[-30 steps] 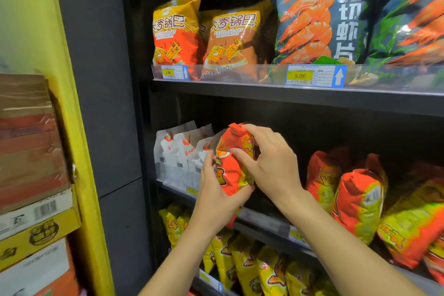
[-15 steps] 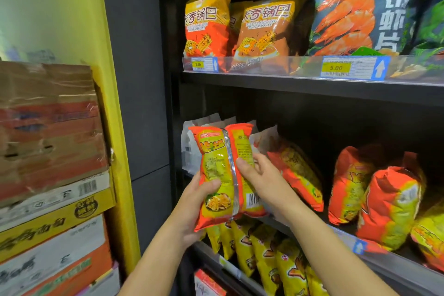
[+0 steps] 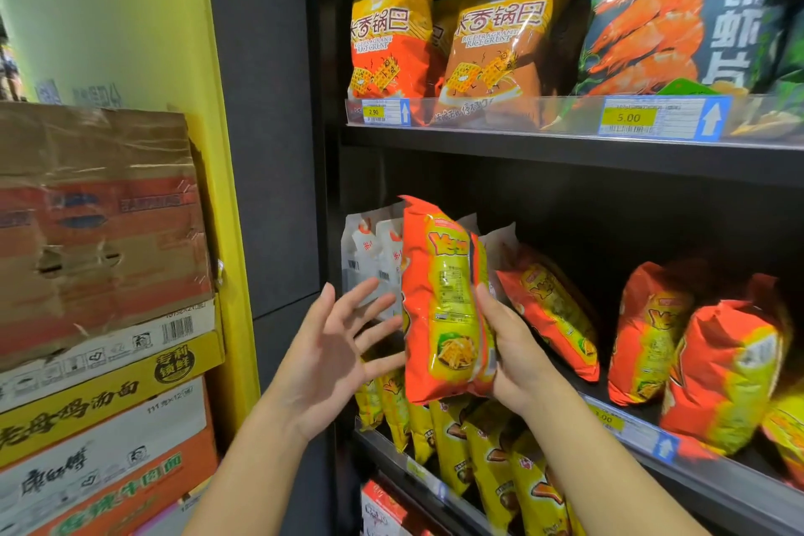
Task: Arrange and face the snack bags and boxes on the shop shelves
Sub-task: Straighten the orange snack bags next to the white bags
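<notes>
Snack bag [image 3: 439, 305] upright, gripped by right hand [image 3: 515, 355], left hand [image 3: 330, 355] beside

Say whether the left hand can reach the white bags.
Probably yes: the left hand is open, empty, just before the white bags; the orange bag in the right hand covers only their right edge.
</notes>
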`<state>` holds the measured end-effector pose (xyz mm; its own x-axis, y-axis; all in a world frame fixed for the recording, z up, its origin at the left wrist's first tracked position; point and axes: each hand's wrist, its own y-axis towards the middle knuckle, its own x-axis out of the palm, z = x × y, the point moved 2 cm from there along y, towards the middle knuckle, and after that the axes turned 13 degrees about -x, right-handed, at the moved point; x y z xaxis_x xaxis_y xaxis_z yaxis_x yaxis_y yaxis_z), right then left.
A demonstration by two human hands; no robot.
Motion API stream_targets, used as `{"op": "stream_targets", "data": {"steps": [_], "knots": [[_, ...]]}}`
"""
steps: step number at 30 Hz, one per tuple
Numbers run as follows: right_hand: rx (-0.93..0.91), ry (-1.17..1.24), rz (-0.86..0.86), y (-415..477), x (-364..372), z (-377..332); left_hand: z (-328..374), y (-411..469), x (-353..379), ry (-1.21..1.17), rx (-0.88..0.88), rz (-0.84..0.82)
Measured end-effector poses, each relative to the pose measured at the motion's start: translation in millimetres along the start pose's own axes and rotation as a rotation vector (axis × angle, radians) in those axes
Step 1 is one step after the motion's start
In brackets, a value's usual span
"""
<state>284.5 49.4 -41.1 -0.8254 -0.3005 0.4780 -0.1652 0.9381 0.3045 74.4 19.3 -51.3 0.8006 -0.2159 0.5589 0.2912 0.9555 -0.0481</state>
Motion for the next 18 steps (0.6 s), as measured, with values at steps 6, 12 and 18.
{"op": "stream_targets", "data": {"steps": [6, 12, 18], "knots": [[-0.055, -0.091, -0.015, -1, 0, -1, 5, -6, 12, 0.064, 0.036, 0.053], [-0.226, -0.533, -0.051, -5, 18, -3, -2, -3, 23, 0.354, 0.047, 0.140], [-0.232, -0.498, -0.095, -11, 27, -6, -8, -2, 23, 0.351, 0.079, 0.192]]}}
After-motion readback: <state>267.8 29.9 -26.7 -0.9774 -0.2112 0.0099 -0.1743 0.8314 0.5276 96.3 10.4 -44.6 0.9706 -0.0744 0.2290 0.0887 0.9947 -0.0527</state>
